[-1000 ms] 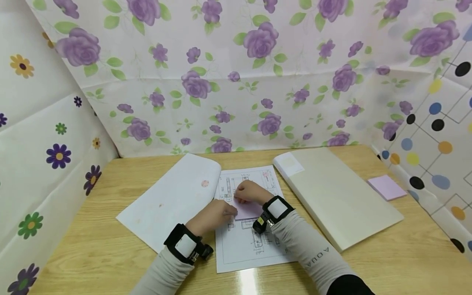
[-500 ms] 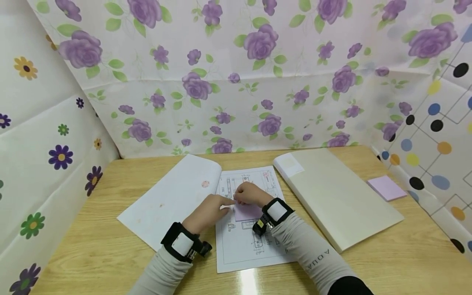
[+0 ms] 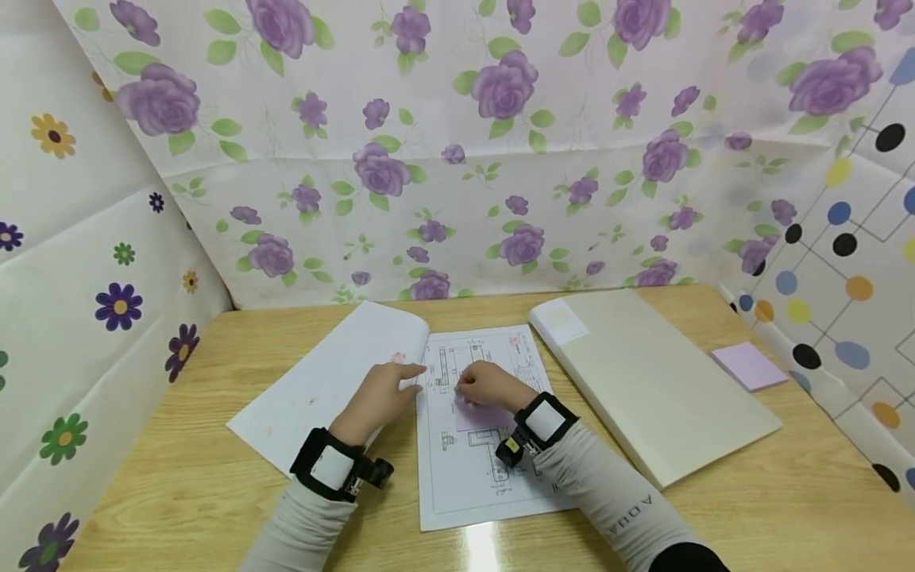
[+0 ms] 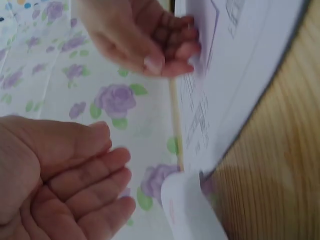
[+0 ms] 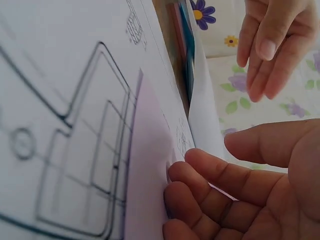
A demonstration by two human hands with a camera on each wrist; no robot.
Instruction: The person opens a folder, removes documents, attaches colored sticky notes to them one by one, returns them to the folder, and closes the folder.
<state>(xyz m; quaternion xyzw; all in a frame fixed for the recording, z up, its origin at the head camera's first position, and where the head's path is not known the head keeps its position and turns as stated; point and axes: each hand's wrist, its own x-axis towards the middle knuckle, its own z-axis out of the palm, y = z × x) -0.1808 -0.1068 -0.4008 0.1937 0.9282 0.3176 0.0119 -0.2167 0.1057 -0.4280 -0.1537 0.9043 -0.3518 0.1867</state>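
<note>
A purple sticky note [image 3: 480,419] lies on a printed technical drawing [image 3: 453,496] in the middle of the table. My right hand [image 3: 495,385] is over the note's upper part. In the right wrist view its loosely bent fingertips [image 5: 182,197] rest at the purple paper [image 5: 147,155], with the thumb standing apart from them. The left hand [image 3: 377,400] holds nothing. It hovers with its fingers pointing right, over the edge of a white sheet [image 3: 300,409] that is folded over to the left of the drawing.
A thick cream-coloured folder [image 3: 658,381] with a white label lies at the right. Beyond it sits a purple sticky note pad [image 3: 750,365]. Floral sheeting [image 3: 457,199] closes off the table's far side.
My left hand has drawn away from the note, back to the left, over the white sheet. The right hand stays at the note, shifting only slightly toward me.
</note>
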